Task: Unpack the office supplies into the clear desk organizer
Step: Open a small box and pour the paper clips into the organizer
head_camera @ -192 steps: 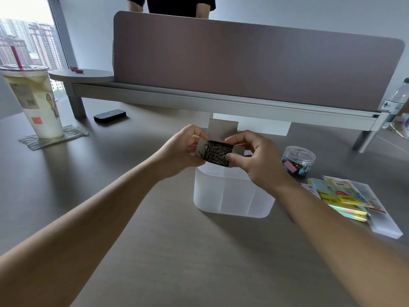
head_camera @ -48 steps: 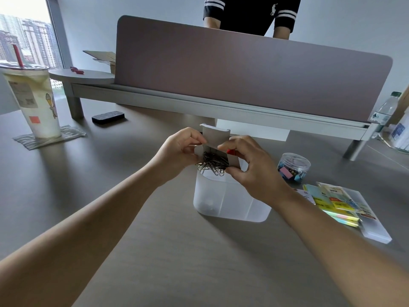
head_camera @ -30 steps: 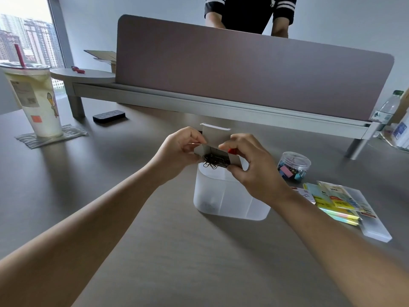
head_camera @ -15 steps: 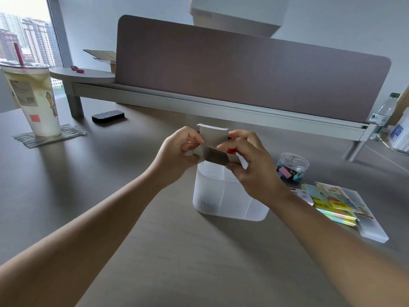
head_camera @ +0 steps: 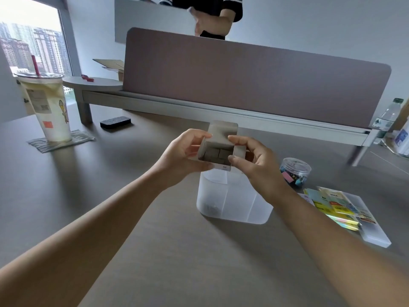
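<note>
Head view: small box [head_camera: 218, 149] pinched between both hands' grip above organizer [head_camera: 232, 200].

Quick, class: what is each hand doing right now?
Left hand: grips the small cardboard box from its left side.
Right hand: pinches the same box from the right.

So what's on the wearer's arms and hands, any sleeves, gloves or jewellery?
Both forearms are bare right up to the frame edge, with no sleeve showing. The left hand and right hand are ungloved, and no rings, watch or wristband are visible.
</note>
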`<state>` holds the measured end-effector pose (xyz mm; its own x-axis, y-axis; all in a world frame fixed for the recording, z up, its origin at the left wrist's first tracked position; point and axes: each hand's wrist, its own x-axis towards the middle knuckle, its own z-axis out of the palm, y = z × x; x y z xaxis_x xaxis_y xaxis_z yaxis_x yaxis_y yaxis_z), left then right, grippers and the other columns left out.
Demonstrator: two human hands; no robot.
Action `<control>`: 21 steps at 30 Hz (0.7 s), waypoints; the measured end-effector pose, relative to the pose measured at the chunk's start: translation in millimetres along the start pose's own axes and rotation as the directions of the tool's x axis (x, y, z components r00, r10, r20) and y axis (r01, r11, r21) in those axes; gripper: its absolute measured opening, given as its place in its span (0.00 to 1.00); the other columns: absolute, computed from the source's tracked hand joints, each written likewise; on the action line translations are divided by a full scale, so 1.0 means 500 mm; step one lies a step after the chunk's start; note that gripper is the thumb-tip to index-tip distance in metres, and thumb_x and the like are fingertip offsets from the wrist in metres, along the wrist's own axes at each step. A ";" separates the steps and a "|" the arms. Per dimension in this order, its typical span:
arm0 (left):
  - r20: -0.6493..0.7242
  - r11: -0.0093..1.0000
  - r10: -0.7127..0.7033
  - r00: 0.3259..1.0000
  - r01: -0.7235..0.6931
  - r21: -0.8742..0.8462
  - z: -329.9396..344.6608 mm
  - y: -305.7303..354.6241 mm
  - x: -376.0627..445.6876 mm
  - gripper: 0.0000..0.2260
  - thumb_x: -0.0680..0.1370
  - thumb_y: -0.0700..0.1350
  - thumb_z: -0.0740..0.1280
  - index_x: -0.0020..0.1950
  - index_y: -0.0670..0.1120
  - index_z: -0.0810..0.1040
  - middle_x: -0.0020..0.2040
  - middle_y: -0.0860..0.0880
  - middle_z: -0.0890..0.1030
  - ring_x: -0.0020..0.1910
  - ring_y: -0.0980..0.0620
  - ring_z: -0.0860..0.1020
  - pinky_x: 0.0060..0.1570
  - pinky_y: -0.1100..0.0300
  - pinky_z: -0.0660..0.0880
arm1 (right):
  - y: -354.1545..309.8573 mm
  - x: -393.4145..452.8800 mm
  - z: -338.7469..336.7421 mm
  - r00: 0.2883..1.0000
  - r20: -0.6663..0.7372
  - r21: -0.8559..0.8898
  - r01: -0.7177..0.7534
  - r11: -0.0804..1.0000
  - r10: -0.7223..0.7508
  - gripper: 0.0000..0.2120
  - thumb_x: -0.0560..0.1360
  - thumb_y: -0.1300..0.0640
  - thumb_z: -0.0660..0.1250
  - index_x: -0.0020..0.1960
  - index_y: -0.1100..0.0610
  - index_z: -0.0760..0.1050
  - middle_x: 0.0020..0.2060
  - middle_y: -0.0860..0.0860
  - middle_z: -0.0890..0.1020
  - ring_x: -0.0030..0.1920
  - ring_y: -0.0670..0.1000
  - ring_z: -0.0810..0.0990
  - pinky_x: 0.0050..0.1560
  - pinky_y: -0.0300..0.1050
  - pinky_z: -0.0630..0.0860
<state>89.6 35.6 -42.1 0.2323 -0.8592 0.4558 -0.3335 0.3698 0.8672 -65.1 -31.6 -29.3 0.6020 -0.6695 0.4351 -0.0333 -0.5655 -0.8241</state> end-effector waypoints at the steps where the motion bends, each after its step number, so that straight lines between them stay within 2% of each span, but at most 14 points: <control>1: 0.002 1.000 -0.005 1.000 0.005 0.023 0.002 0.005 -0.008 0.24 0.65 0.27 0.70 0.47 0.55 0.70 0.44 0.54 0.75 0.43 0.59 0.78 0.41 0.68 0.77 | -0.003 -0.003 0.000 1.000 0.006 -0.001 -0.010 1.000 0.010 0.15 0.73 0.64 0.63 0.52 0.44 0.70 0.47 0.40 0.74 0.52 0.49 0.75 0.58 0.47 0.76; 4: -0.053 0.984 0.014 0.999 -0.004 0.179 0.006 0.014 -0.035 0.24 0.65 0.32 0.72 0.47 0.57 0.69 0.45 0.55 0.75 0.49 0.48 0.77 0.51 0.57 0.76 | -0.012 -0.015 0.004 0.999 0.032 -0.029 -0.019 0.999 0.019 0.13 0.75 0.62 0.60 0.54 0.45 0.69 0.49 0.45 0.75 0.53 0.52 0.75 0.58 0.47 0.75; 6: -0.091 0.970 0.005 0.996 0.018 0.243 0.006 0.020 -0.059 0.22 0.65 0.35 0.73 0.49 0.55 0.70 0.45 0.56 0.75 0.50 0.46 0.77 0.52 0.54 0.76 | -0.015 -0.028 0.011 0.999 0.046 -0.061 -0.001 0.998 0.004 0.14 0.75 0.61 0.60 0.58 0.48 0.69 0.52 0.48 0.74 0.53 0.51 0.75 0.57 0.44 0.76; 9: -0.142 0.935 -0.015 0.990 0.065 0.349 0.009 0.024 -0.104 0.21 0.66 0.39 0.73 0.53 0.51 0.68 0.46 0.55 0.73 0.49 0.49 0.76 0.47 0.61 0.77 | -0.015 -0.062 0.016 0.997 0.045 -0.148 0.074 0.986 -0.068 0.16 0.76 0.59 0.61 0.63 0.53 0.68 0.52 0.46 0.73 0.53 0.45 0.73 0.50 0.28 0.71; 10: -0.171 0.920 -0.032 0.985 0.096 0.379 0.010 0.025 -0.121 0.21 0.67 0.40 0.73 0.54 0.50 0.68 0.46 0.54 0.72 0.47 0.50 0.76 0.44 0.63 0.76 | -0.014 -0.078 0.015 0.994 0.039 -0.191 0.103 0.976 -0.097 0.17 0.75 0.59 0.61 0.63 0.54 0.68 0.53 0.46 0.73 0.53 0.44 0.72 0.49 0.26 0.69; 13: -0.288 0.874 -0.101 0.952 0.223 0.432 0.014 0.021 -0.173 0.22 0.68 0.43 0.72 0.59 0.46 0.68 0.47 0.51 0.73 0.42 0.53 0.74 0.35 0.70 0.72 | -0.002 -0.136 0.012 0.983 0.071 -0.363 0.182 0.914 -0.167 0.18 0.75 0.55 0.60 0.64 0.56 0.68 0.56 0.47 0.72 0.55 0.42 0.68 0.51 0.30 0.64; 15: -0.352 0.838 -0.137 0.926 0.298 0.457 0.015 0.013 -0.206 0.23 0.69 0.43 0.71 0.61 0.43 0.67 0.50 0.49 0.73 0.44 0.52 0.74 0.29 0.73 0.71 | 0.014 -0.173 0.018 0.976 0.146 -0.432 0.211 0.877 -0.163 0.22 0.70 0.51 0.57 0.62 0.57 0.71 0.58 0.49 0.74 0.56 0.44 0.70 0.50 0.28 0.64; 16: -0.373 0.817 -0.146 0.916 0.324 0.476 0.014 0.008 -0.222 0.23 0.70 0.43 0.71 0.61 0.43 0.66 0.51 0.47 0.74 0.45 0.51 0.74 0.29 0.72 0.71 | 0.027 -0.187 0.024 0.969 0.197 -0.456 0.223 0.862 -0.147 0.23 0.69 0.50 0.57 0.62 0.57 0.72 0.59 0.51 0.75 0.58 0.47 0.72 0.52 0.29 0.64; 17: -0.391 0.793 -0.157 0.907 0.351 0.498 0.011 0.000 -0.236 0.23 0.70 0.43 0.70 0.62 0.42 0.66 0.53 0.46 0.75 0.47 0.50 0.74 0.33 0.71 0.72 | 0.041 -0.200 0.032 0.961 0.253 -0.490 0.231 0.841 -0.117 0.24 0.69 0.49 0.57 0.62 0.58 0.72 0.61 0.53 0.75 0.62 0.49 0.72 0.56 0.32 0.64; 19: -0.418 0.736 -0.202 0.886 0.419 0.532 0.000 -0.014 -0.257 0.24 0.70 0.45 0.70 0.63 0.43 0.65 0.58 0.42 0.76 0.51 0.44 0.76 0.47 0.56 0.75 | 0.064 -0.216 0.046 0.934 0.357 -0.556 0.236 0.797 -0.027 0.24 0.72 0.48 0.59 0.64 0.57 0.70 0.67 0.54 0.70 0.68 0.51 0.67 0.63 0.37 0.61; 21: -0.447 0.703 -0.258 0.856 0.484 0.521 -0.015 -0.024 -0.266 0.24 0.70 0.46 0.70 0.62 0.43 0.65 0.59 0.40 0.76 0.54 0.41 0.75 0.54 0.51 0.73 | 0.076 -0.220 0.054 0.907 0.418 -0.563 0.219 0.796 0.045 0.22 0.75 0.50 0.61 0.67 0.56 0.66 0.70 0.54 0.66 0.71 0.51 0.63 0.67 0.37 0.57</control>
<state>69.6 147.9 -111.8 0.6935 -0.6734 0.2562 -0.5983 -0.3402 0.7254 -111.0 34.0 -118.3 0.8781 -0.4320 0.2058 -0.3439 -0.8687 -0.3565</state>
